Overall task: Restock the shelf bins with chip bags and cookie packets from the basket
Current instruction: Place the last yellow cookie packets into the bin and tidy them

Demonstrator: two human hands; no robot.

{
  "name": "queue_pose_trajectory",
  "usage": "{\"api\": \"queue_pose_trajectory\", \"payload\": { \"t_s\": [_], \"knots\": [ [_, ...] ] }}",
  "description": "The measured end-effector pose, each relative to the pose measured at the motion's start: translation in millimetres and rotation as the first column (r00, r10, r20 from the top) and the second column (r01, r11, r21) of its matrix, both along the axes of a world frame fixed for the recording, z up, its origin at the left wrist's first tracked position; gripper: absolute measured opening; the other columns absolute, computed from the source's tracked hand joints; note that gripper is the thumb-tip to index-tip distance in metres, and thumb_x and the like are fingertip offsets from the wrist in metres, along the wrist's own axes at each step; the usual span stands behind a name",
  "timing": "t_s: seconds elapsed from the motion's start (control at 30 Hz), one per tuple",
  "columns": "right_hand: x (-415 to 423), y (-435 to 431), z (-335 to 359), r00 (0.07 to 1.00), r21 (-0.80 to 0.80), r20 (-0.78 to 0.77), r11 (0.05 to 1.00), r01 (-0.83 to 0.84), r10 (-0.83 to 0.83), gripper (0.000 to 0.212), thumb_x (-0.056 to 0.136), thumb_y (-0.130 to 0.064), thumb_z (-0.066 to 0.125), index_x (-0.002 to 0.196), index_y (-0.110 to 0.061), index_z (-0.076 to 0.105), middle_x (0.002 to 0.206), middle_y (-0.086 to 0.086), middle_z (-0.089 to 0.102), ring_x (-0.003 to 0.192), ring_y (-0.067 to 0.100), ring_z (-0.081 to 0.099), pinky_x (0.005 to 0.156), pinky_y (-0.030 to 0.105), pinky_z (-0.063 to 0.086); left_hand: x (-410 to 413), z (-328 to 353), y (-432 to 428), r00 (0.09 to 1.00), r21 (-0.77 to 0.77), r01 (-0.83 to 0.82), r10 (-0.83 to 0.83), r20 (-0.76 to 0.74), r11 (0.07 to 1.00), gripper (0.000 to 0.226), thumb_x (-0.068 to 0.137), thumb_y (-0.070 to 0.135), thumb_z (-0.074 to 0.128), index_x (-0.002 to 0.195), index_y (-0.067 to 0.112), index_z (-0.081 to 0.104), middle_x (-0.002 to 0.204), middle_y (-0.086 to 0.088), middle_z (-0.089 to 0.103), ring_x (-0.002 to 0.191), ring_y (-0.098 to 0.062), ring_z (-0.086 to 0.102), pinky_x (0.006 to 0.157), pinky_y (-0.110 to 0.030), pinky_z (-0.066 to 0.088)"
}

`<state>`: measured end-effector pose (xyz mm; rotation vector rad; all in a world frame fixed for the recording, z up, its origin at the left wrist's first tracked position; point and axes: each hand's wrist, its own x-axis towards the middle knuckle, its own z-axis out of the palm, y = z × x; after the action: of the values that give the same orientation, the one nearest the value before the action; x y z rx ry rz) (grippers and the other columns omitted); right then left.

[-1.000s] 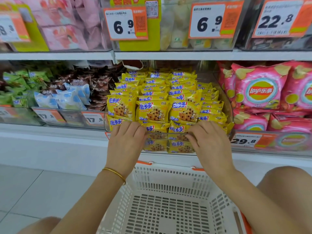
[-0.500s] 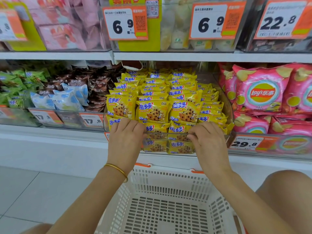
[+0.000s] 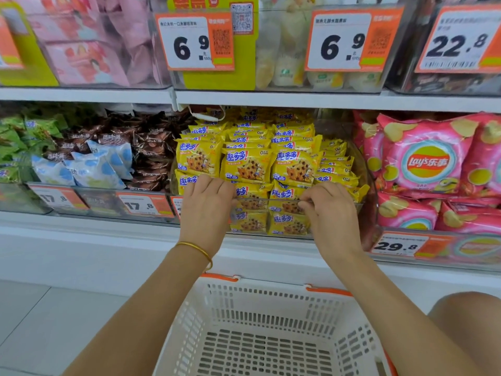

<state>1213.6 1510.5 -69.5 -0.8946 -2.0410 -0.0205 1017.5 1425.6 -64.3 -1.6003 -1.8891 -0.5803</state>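
Yellow cookie packets [image 3: 245, 165] fill the clear middle shelf bin [image 3: 364, 169] in tight rows. My left hand [image 3: 206, 213] rests with fairly straight fingers against the front-row packets at the bin's left front. My right hand [image 3: 332, 213] is at the right front, its fingers curled and pinching the edge of a front-row cookie packet [image 3: 287, 206]. Pink chip bags [image 3: 425, 161] are stacked in the bin to the right. The white plastic basket [image 3: 271, 297] with orange handles sits below my arms, and its visible floor holds nothing.
Left of the cookies are bins of brown, pale blue and green snack packets [image 3: 151, 147]. The upper shelf [image 3: 271, 100] carries clear bins with orange price tags [image 3: 195, 42]. My bare knee [image 3: 471, 321] is beside the basket on the right. Pale floor tiles lie at lower left.
My right hand's fingers have curled in from lying flat on the packets to pinching one. My left hand has stayed in place on the front row.
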Motion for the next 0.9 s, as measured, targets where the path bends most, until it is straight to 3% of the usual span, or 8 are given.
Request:
{"api": "queue_pose_trajectory", "payload": {
  "t_s": [0.2,0.57,0.67,0.77,0.9],
  "knots": [
    [-4.3,8.0,-7.8,1.000,-0.020,0.007,1.000,0.002,-0.002,0.017,0.063,0.002,0.080,0.071,-0.006,0.067,0.070,0.009,0.061,0.069,0.032,0.056,0.063,0.038,0.050,1.8,-3.1,5.8,1.000,-0.066,-0.025,0.026,0.018,0.998,0.023,0.066,0.012,0.081,0.072,0.010,0.059,0.072,-0.007,0.062,0.073,-0.030,0.054,0.065,-0.034,0.024],
    [-3.2,6.9,-9.2,1.000,-0.029,0.007,1.000,-0.001,0.001,0.015,0.065,0.001,0.080,0.070,-0.005,0.066,0.070,0.010,0.061,0.069,0.033,0.056,0.064,0.039,0.050,0.2,-7.9,5.7,1.000,-0.012,-0.008,0.008,-0.007,1.000,0.019,0.069,0.011,0.079,0.074,0.009,0.060,0.073,-0.008,0.062,0.073,-0.031,0.054,0.066,-0.034,0.025],
    [-2.4,6.5,-9.8,1.000,-0.026,-0.002,1.000,-0.010,0.010,0.016,0.065,0.003,0.078,0.069,-0.005,0.066,0.070,0.011,0.060,0.069,0.033,0.056,0.063,0.039,0.050,-2.7,-11.1,6.9,1.000,0.038,-0.005,0.006,-0.025,0.999,0.009,0.075,0.018,0.066,0.074,0.011,0.060,0.073,-0.006,0.063,0.075,-0.028,0.051,0.066,-0.033,0.024],
    [-2.5,4.4,-10.2,1.000,-0.022,-0.004,0.999,-0.025,0.025,0.012,0.067,0.001,0.076,0.070,-0.004,0.065,0.070,0.011,0.061,0.069,0.033,0.056,0.063,0.040,0.050,-5.2,-13.3,6.0,1.000,0.040,-0.005,0.007,-0.030,0.999,0.018,0.079,0.025,0.048,0.074,0.013,0.060,0.074,-0.004,0.062,0.078,-0.024,0.044,0.066,-0.032,0.024],
    [-3.6,4.1,-10.1,1.000,-0.036,0.003,0.999,-0.020,0.020,0.015,0.067,0.002,0.078,0.071,-0.005,0.066,0.072,0.011,0.061,0.070,0.033,0.057,0.063,0.041,0.051,-6.3,-12.7,4.7,0.998,0.023,-0.009,0.011,-0.067,1.000,0.012,0.078,0.022,0.056,0.074,0.012,0.061,0.073,-0.005,0.063,0.074,-0.029,0.054,0.066,-0.033,0.024]
  ]
}}
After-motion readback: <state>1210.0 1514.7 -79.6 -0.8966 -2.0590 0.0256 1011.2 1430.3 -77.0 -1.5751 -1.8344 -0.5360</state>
